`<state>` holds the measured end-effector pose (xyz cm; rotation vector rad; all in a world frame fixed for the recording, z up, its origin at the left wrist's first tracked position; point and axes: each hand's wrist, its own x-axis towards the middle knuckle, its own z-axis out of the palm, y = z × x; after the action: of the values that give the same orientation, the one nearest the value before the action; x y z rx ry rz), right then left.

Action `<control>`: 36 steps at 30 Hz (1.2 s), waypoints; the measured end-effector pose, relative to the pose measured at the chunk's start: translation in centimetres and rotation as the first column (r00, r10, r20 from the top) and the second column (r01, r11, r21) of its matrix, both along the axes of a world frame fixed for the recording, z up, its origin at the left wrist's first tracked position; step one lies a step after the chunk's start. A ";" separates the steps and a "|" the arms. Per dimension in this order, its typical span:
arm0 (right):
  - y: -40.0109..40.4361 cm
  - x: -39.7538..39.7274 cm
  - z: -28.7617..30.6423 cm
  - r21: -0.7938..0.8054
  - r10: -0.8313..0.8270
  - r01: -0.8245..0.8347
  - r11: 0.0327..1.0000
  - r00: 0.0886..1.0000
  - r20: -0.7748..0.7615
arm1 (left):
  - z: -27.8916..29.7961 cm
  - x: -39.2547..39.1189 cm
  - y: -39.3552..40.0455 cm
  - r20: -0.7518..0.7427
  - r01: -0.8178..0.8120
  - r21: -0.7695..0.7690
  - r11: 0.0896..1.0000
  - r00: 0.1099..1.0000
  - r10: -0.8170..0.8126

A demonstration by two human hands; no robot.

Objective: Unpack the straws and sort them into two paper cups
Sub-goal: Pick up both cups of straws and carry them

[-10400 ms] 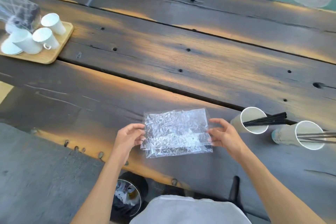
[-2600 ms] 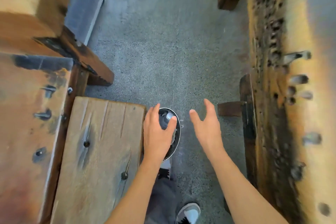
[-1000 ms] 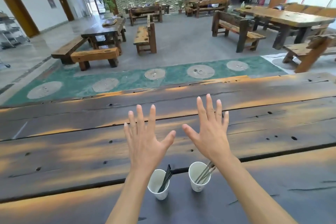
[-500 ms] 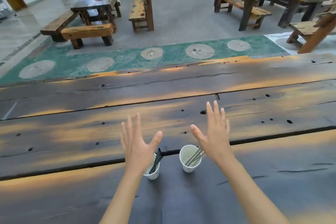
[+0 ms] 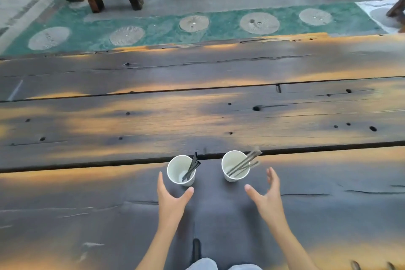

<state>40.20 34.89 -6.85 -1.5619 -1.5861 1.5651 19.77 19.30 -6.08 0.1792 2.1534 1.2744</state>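
Two plain unmarked paper cups (image 5: 181, 170) holding straws (image 5: 192, 167), left hand (image 5: 171, 197) and right hand (image 5: 266, 195) spread wide, empty, wooden table (image 5: 197, 116)

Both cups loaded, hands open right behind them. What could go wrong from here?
1. The left cup and right cup are light paper; the black straws and paler straws lean over the far rims, so a nudge may tip them.
2. The left hand is very near its cup; the right hand is further off.
3. A plank gap behind could catch spilled straws.
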 end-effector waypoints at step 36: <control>7.7 -10.0 0.3 0.036 0.124 -0.119 0.992 0.954 -0.274 | -0.1 -5.0 9.1 -0.035 -0.081 0.281 0.956 0.995 0.094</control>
<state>30.18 42.55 -6.53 -1.1929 -1.5586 1.7402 14.74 28.36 -6.22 0.2345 2.0310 1.6403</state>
